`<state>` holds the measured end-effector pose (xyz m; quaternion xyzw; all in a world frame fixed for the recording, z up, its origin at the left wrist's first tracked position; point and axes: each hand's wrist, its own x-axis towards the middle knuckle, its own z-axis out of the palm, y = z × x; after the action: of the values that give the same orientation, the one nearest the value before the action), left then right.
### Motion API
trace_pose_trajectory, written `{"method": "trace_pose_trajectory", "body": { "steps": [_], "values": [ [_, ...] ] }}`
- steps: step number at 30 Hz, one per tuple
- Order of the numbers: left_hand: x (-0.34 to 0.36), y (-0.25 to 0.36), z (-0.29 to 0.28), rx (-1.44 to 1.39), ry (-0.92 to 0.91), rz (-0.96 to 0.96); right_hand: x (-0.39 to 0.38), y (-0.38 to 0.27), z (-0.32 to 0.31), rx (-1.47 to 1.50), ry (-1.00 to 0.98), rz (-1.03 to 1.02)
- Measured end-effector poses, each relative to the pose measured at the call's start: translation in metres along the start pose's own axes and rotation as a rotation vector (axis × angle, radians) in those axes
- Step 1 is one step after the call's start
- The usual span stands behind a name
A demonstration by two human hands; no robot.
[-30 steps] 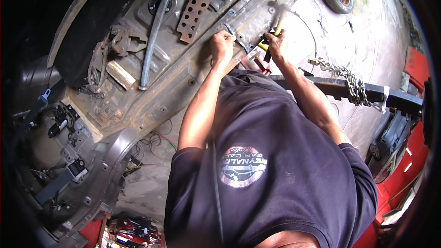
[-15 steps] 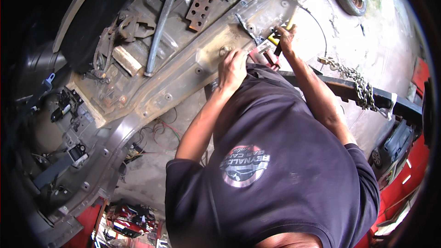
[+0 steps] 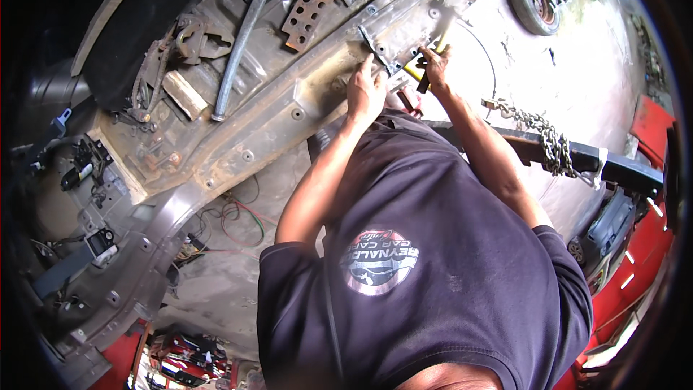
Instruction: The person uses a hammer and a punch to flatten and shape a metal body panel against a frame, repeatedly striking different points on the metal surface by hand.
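Note:
My left hand (image 3: 366, 94) rests at the edge of a long grey-brown car body rail (image 3: 278, 119). Its index finger reaches out towards a dark seam (image 3: 375, 49) across the metal, and nothing shows in its grip. To its right, my right hand (image 3: 437, 68) is closed around a tool with a yellow handle (image 3: 444, 35) and a black part; its exact kind is unclear. A second yellow piece (image 3: 413, 71) shows between the hands; whether it belongs to the same tool I cannot tell. Close to my waist is a red metal piece (image 3: 411, 101), partly hidden.
A perforated metal strip (image 3: 316, 6), a grey tube (image 3: 249, 40) and a wooden block (image 3: 185, 95) lie on the car floor pan. A chain (image 3: 554, 141) hangs over a dark beam (image 3: 613, 166) at right. Beyond is a wheel (image 3: 533, 7). Loose wires (image 3: 242, 217) trail below the rail.
My left hand has moved up along the rail from a round spot to the seam, its index finger now stretched out. My right hand still holds the yellow-handled tool. The view has shifted slightly.

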<state>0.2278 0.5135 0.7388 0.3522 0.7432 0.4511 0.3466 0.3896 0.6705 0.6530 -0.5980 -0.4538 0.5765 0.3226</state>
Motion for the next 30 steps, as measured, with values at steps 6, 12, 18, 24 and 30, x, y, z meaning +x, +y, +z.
{"method": "trace_pose_trajectory", "body": {
  "steps": [6, 12, 18, 24, 30],
  "values": [
    [0.020, -0.020, 0.007, -0.079, -0.086, -0.152, 0.001, 0.001, -0.002, -0.008, -0.017, 0.007],
    [0.018, -0.026, 0.010, -0.145, -0.105, -0.155, 0.003, 0.010, 0.001, 0.103, 0.048, -0.012],
    [0.016, -0.031, 0.011, -0.166, -0.076, -0.104, 0.002, 0.012, -0.001, 0.081, 0.037, 0.037],
    [0.016, -0.042, 0.010, -0.158, -0.092, -0.112, -0.007, 0.000, 0.006, 0.062, 0.067, 0.055],
    [0.018, -0.036, 0.007, -0.067, -0.136, -0.046, -0.005, 0.004, 0.007, 0.127, 0.044, 0.069]
  ]
}}
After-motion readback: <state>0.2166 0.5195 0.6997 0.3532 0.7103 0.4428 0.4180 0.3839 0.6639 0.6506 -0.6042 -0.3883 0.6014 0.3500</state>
